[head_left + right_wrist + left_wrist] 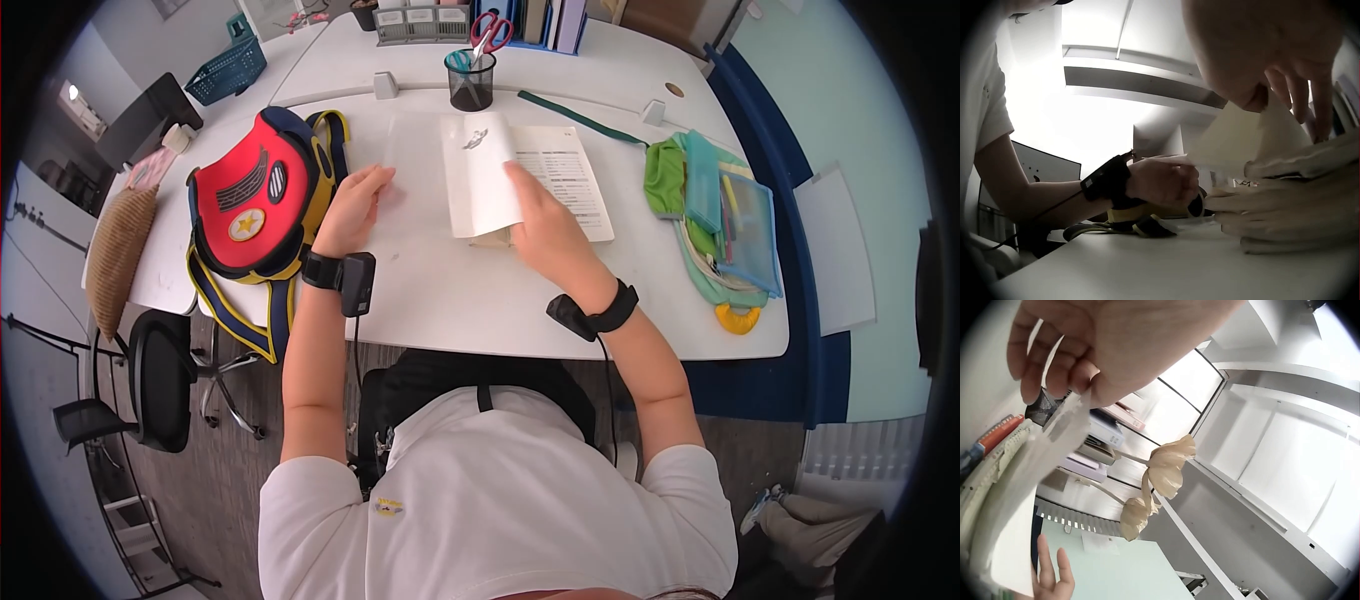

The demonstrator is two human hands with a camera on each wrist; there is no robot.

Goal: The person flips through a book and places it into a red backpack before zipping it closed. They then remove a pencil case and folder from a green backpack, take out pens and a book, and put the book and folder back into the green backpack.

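Note:
An open book (570,185) lies on the white table, lines of print on its right-hand page. My right hand (555,240) pinches the edge of a raised white leaf (480,195) with a small dark drawing near its top; in the right wrist view the thumb (1254,100) is against that leaf. From the book's left side a clear plastic sheet (415,160) stretches toward my left hand (352,208). The left wrist view has the left fingers and thumb holding the sheet's corner, the translucent sheet (1054,447) hanging below them.
A red, navy and yellow backpack (250,195) stands left of my left hand. Beyond the book is a mesh cup (470,88) with scissors (490,35). A green pouch with a clear blue pocket (745,225) lies to the right. Folders (550,22) line the back.

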